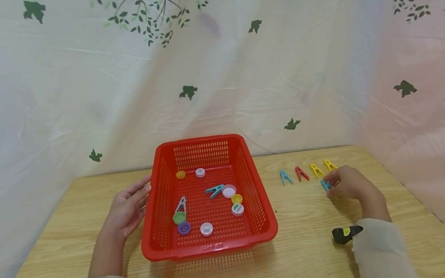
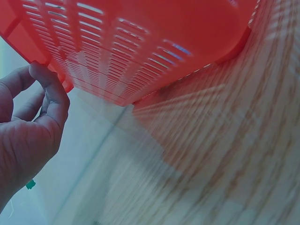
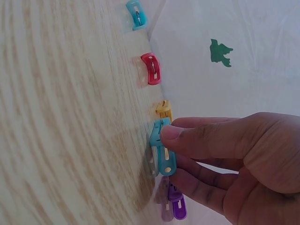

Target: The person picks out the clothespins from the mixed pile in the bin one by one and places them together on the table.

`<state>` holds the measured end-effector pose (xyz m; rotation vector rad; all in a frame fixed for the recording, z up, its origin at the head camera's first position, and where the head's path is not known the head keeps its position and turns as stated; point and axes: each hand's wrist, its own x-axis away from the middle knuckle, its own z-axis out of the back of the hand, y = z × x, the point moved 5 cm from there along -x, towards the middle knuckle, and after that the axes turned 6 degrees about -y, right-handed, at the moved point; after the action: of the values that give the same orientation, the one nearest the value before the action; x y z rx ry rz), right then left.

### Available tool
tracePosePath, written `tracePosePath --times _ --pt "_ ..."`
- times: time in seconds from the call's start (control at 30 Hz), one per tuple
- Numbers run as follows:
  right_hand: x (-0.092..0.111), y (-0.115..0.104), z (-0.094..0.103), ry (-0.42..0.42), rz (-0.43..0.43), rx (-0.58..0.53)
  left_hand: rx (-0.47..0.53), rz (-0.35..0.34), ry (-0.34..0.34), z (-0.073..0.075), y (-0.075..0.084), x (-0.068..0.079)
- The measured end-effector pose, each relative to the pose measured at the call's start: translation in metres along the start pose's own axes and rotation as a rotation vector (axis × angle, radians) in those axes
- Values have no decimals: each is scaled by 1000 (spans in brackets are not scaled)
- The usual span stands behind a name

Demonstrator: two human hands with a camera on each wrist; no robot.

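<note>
My left hand is at the left side of a red plastic basket, its fingertips touching the rim. The left wrist view shows those bent, relaxed fingers against the basket's slotted wall. At the right of the table, my right hand pinches a blue clothespin between thumb and fingers, close over the tabletop. A blue clothespin, a red clothespin and two yellow clothespins stand in a row behind it. A purple clothespin shows beside my fingers in the right wrist view.
Inside the basket lie several bottle caps, among them a purple cap and a green cap, plus a blue clothespin and a grey clothespin. A patterned curtain hangs along the wooden table's far edge.
</note>
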<state>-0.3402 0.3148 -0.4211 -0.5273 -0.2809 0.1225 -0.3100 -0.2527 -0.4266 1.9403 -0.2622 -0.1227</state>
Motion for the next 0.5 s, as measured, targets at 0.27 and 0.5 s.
tracePosePath --times 0.27,0.5 --pt "3 -3 3 10 24 37 5 -4 -7 0 1 0" --pt "7 -12 9 30 70 14 8 -10 -16 -1 1 1"
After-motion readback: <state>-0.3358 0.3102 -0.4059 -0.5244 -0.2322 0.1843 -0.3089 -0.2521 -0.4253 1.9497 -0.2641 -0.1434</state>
